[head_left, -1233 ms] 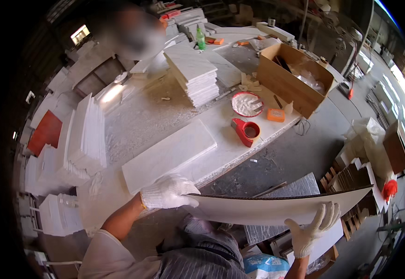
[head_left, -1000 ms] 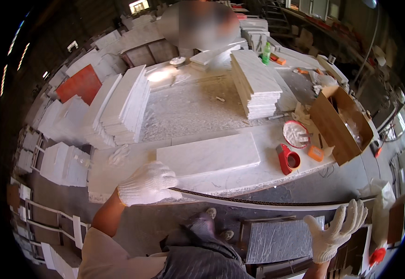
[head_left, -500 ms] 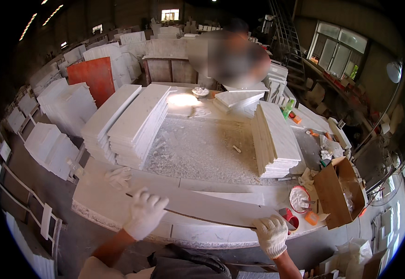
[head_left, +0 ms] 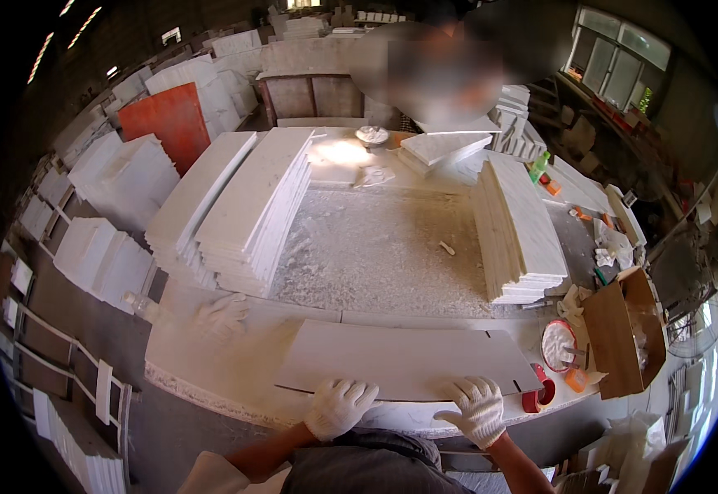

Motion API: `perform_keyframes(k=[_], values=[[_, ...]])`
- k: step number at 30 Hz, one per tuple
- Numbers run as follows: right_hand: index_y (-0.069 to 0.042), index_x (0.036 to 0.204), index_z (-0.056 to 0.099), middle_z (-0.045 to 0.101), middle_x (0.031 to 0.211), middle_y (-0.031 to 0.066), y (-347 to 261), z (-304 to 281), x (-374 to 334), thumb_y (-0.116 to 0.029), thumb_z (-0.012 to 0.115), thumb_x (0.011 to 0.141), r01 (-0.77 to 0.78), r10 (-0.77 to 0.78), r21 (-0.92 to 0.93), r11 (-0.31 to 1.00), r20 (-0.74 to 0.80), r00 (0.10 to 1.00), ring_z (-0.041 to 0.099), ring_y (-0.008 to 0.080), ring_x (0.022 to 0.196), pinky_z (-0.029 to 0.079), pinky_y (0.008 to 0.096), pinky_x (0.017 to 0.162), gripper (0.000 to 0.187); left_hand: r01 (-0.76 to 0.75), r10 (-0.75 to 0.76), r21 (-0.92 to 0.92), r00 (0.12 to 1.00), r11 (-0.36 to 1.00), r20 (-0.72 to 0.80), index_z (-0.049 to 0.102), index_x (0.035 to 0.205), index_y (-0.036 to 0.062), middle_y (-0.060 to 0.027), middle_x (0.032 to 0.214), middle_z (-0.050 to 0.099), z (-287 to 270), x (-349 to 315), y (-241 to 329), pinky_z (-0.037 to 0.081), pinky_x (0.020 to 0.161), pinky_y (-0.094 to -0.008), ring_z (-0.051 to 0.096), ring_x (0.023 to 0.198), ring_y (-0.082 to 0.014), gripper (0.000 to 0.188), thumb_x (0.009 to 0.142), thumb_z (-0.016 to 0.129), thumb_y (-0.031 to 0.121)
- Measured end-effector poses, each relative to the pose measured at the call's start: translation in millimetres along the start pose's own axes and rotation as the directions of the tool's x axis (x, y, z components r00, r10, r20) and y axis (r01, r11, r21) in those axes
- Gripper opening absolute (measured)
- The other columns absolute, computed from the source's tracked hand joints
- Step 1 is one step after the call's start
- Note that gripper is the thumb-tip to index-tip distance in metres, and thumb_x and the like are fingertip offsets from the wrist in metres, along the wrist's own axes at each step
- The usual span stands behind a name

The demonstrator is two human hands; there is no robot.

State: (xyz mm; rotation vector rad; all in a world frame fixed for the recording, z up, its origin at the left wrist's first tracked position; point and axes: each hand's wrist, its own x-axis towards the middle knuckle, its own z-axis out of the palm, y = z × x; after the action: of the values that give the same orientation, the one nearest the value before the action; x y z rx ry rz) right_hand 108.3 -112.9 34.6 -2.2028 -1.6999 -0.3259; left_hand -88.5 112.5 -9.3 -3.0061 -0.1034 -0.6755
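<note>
Steadying a white panel (head_left: 400, 354) flat along the near edge of the bench (head_left: 186, 350), between loose white gloves (head_left: 223, 314) toward the near left corner and a red tape dispenser (head_left: 531, 401) toward the near right one. Laying the gloved left hand (head_left: 342, 409) over the panel's near edge with fingers gathered and slightly bent (impossible to tell whether pinching from beneath), and spreading the right hand (head_left: 476, 410) on the same edge, with fingers fanned and thumb apart. Judging from the pose, engaged in the placing and lining-up step. Calling next, seemingly, for a small, even push from both hands to square the panel with the bench's near edge, while keeping the right end, dark-marked in two places, clear of the dispenser.
</note>
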Motion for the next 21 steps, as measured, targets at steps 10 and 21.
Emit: perform_keyframes(k=[10, 21], values=[[-0.018, 0.093, 0.066, 0.062, 0.093, -0.0015, -6.6, -54.0, 21.1, -0.027, 0.080, 0.059, 0.052, -0.054, 0.055, 0.997, 0.043, 0.998, 0.061, 0.0244, 0.087, 0.048, 0.0405, 0.070, 0.038, 0.115, -0.114, 0.007, 0.991, 0.993, -0.072, 0.067, 0.090, 0.0209, 0.0072, 0.082, 0.059, -61.9, 11.5, 24.1, 0.043, 0.061, -0.0295, 0.059, 0.074, -0.0106, 0.033, 0.070, 0.074, 0.046], [-0.015, 0.082, 0.064, 0.062, 0.077, 0.0037, 7.8, -27.4, -8.3, -0.029, 0.077, 0.068, 0.047, -0.071, 0.153, 0.987, 0.154, 0.985, 0.062, 0.0254, 0.069, 0.046, 0.0390, 0.055, 0.023, 0.187, -0.153, -0.125, 0.958, 0.974, 0.243, 0.058, 0.067, 0.0174, 0.0028, 0.064, 0.051, -54.1, 16.8, 34.6, 0.040, 0.051, -0.0300, 0.055, 0.065, -0.0146, 0.035, 0.080, 0.066, 0.050]])
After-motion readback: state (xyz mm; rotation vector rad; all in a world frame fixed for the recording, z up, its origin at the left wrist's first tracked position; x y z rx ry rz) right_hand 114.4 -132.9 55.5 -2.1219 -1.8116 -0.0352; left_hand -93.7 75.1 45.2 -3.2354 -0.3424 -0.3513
